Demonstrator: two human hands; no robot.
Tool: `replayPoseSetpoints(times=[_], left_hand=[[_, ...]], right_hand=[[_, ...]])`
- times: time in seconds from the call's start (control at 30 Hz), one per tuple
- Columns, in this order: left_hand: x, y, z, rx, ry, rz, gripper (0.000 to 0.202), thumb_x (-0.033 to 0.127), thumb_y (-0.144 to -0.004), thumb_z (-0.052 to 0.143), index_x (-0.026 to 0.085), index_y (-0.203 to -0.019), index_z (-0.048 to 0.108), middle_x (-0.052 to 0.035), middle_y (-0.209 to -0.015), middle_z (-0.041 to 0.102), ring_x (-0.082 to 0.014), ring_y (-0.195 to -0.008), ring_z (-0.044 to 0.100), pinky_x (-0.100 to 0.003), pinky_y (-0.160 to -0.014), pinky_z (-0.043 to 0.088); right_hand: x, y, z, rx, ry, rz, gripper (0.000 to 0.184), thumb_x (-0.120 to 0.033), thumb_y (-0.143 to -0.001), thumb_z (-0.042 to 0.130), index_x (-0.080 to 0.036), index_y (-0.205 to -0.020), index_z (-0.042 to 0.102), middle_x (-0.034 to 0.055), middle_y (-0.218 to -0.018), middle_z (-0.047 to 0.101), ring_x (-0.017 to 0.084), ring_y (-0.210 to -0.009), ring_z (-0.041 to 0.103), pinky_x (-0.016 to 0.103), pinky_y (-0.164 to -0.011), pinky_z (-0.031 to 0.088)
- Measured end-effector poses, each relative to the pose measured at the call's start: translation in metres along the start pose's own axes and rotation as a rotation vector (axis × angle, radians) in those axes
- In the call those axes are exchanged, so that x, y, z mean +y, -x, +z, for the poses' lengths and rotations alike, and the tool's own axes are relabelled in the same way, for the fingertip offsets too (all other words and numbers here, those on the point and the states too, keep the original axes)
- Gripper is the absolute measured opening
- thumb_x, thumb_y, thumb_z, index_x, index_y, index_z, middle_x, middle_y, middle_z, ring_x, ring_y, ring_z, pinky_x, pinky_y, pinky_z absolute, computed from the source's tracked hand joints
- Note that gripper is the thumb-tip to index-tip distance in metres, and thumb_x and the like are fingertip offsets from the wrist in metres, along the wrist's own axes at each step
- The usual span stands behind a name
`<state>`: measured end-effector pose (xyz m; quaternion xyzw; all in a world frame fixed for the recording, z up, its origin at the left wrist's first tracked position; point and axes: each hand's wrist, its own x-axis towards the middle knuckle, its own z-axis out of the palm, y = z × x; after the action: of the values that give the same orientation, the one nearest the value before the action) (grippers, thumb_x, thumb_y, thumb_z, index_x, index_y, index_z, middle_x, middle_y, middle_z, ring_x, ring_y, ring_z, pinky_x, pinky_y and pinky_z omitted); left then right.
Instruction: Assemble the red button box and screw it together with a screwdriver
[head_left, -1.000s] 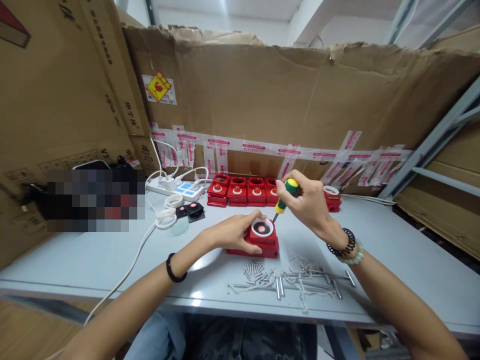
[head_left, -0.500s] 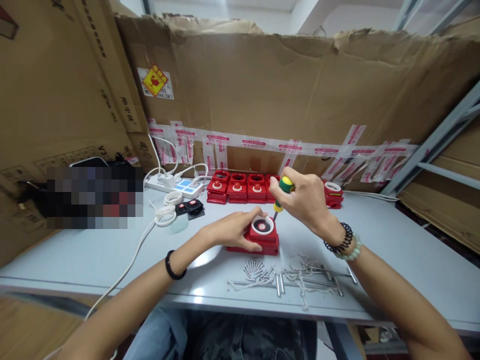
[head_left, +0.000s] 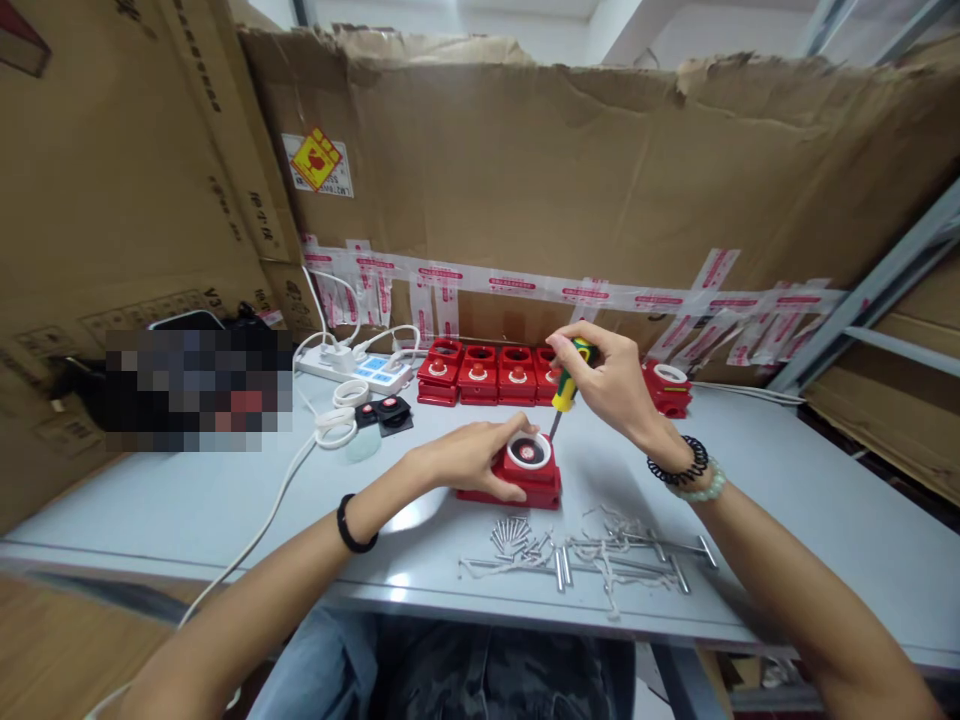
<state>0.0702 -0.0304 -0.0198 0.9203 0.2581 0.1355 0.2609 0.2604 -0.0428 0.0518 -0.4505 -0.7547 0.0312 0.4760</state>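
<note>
My left hand (head_left: 484,460) grips a red box (head_left: 541,486) on the table, its fingers around the left side and top. A white ring (head_left: 529,465) with a dark centre sits on the box's upper face. In my right hand (head_left: 611,375) is a screwdriver (head_left: 564,393) with a green and yellow handle. It is tilted, its shaft pointing down to the far right corner of the box; I cannot tell whether the tip sits on a screw. Nearer me lie several loose screws (head_left: 510,535) and metal rods (head_left: 562,568) tangled with white string.
Several similar red boxes (head_left: 478,375) stand in a row at the back, with another red box (head_left: 670,388) farther right. At the left are a power strip (head_left: 382,371), white rings (head_left: 335,430) and black square parts (head_left: 393,415). Cardboard (head_left: 525,170) walls the rear.
My right hand has shifted its hold on the screwdriver's handle, with the fingers extended further over its top. My left hand stays on the red box. The whole view has moved slightly.
</note>
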Motion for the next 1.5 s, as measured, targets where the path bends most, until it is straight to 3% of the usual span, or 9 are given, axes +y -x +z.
replayPoseSetpoints(times=[0.1,0.2,0.3,0.4,0.47,0.53,0.7,0.97,1.5], left_hand=[[0.002,0.000,-0.001,-0.003,-0.019,-0.017,0.061,0.046,-0.067,0.072,0.023,-0.114,0.041,-0.0100,-0.122,0.061,-0.0327,-0.110,0.059,-0.037,-0.086,0.045],[0.002,0.001,-0.001,-0.002,-0.027,-0.032,0.060,0.047,-0.067,0.072,0.023,-0.113,0.041,-0.0097,-0.118,0.062,-0.0330,-0.110,0.058,-0.037,-0.086,0.045],[0.002,0.001,-0.001,0.002,-0.017,-0.033,0.061,0.048,-0.065,0.072,0.023,-0.112,0.041,-0.0088,-0.117,0.063,-0.0328,-0.110,0.058,-0.037,-0.085,0.045],[0.001,0.000,0.000,0.007,-0.008,-0.026,0.063,0.047,-0.066,0.072,0.023,-0.114,0.041,-0.0097,-0.119,0.062,-0.0328,-0.110,0.058,-0.036,-0.085,0.045],[0.000,0.000,0.001,0.007,-0.014,-0.016,0.063,0.047,-0.066,0.072,0.022,-0.115,0.040,-0.0104,-0.122,0.061,-0.0328,-0.110,0.058,-0.036,-0.085,0.045],[-0.001,0.000,0.002,0.007,-0.024,-0.008,0.064,0.048,-0.067,0.072,0.022,-0.117,0.040,-0.0106,-0.124,0.059,-0.0328,-0.109,0.059,-0.037,-0.084,0.045],[-0.002,0.000,0.001,0.013,-0.031,0.005,0.066,0.047,-0.067,0.072,0.023,-0.119,0.039,-0.0106,-0.130,0.056,-0.0324,-0.108,0.059,-0.037,-0.084,0.045],[0.000,0.000,0.000,0.006,-0.033,-0.002,0.066,0.046,-0.067,0.072,0.022,-0.119,0.039,-0.0108,-0.127,0.057,-0.0320,-0.107,0.060,-0.036,-0.083,0.046],[-0.003,-0.001,0.002,0.003,-0.034,-0.002,0.067,0.048,-0.068,0.072,0.025,-0.120,0.037,-0.0080,-0.139,0.048,-0.0318,-0.116,0.055,-0.037,-0.090,0.045]], right_hand=[[-0.005,0.000,-0.005,-0.059,0.097,-0.005,0.024,-0.035,-0.089,0.045,-0.018,-0.083,0.061,0.0001,-0.062,0.060,0.013,-0.057,0.054,0.026,-0.058,0.040],[-0.009,-0.001,-0.015,-0.214,0.095,-0.025,0.022,-0.022,-0.088,0.041,-0.020,-0.101,0.058,0.0005,-0.075,0.064,0.013,-0.063,0.056,0.027,-0.062,0.041],[-0.008,-0.003,-0.022,-0.270,0.126,-0.037,0.025,-0.027,-0.088,0.046,-0.021,-0.110,0.056,0.0004,-0.077,0.064,0.012,-0.060,0.054,0.027,-0.061,0.041],[-0.005,-0.004,-0.020,-0.174,0.227,-0.048,0.019,-0.037,-0.085,0.053,-0.019,-0.087,0.059,-0.0019,-0.063,0.057,0.010,-0.051,0.045,0.026,-0.054,0.036],[-0.004,-0.003,-0.015,-0.069,0.296,-0.047,0.025,-0.039,-0.082,0.056,-0.019,-0.067,0.051,-0.0037,-0.053,0.048,0.009,-0.048,0.038,0.025,-0.050,0.031],[-0.005,-0.001,-0.009,0.009,0.327,-0.044,0.031,-0.038,-0.081,0.056,-0.020,-0.059,0.042,-0.0049,-0.049,0.041,0.009,-0.046,0.034,0.025,-0.049,0.028],[-0.008,0.007,-0.003,0.123,0.321,-0.064,0.029,-0.030,-0.080,0.053,-0.021,-0.058,0.037,-0.0061,-0.047,0.037,0.008,-0.043,0.031,0.024,-0.046,0.026],[-0.009,0.015,-0.006,0.219,0.305,-0.142,0.021,-0.028,-0.078,0.056,-0.020,-0.061,0.046,-0.0063,-0.047,0.040,0.007,-0.042,0.033,0.022,-0.044,0.029],[0.011,0.013,-0.009,0.256,0.233,-0.038,0.021,-0.026,-0.078,0.057,-0.019,-0.060,0.048,-0.0064,-0.048,0.039,0.007,-0.043,0.033,0.023,-0.045,0.029]])
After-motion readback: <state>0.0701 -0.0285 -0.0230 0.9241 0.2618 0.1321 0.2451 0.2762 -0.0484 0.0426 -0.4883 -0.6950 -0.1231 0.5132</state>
